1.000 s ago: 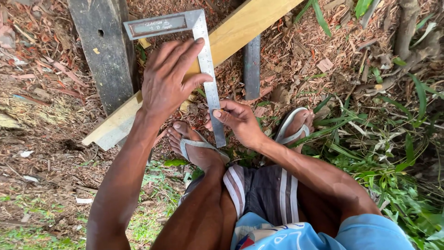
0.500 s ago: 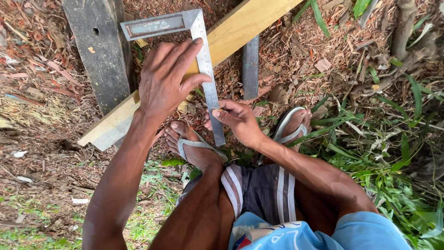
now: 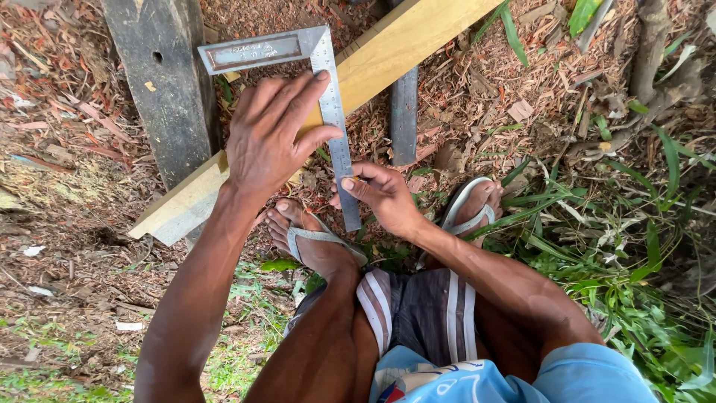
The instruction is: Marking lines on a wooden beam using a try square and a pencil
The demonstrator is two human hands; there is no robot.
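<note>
A metal try square [image 3: 330, 89] lies across a pale yellow wooden plank [image 3: 406, 41] that slants over the ground. My left hand [image 3: 272, 138] lies spread on the plank and the square's blade, pressing them down, with the thumb against the blade's edge. My right hand [image 3: 384, 195] is beside the lower end of the blade. Its fingers are pinched on a small pencil-like thing that is mostly hidden. The square's stock [image 3: 253, 52] sticks out to the left past the plank's far edge.
A dark weathered board [image 3: 164, 82] and a dark narrow bar [image 3: 403, 112] lie under the plank. My feet in flip-flops [image 3: 317, 239] [image 3: 473, 205] rest on ground covered in wood chips. Grass and leaves [image 3: 634, 246] grow at the right.
Both hands and the square keep their places; only the view has shifted slightly.
</note>
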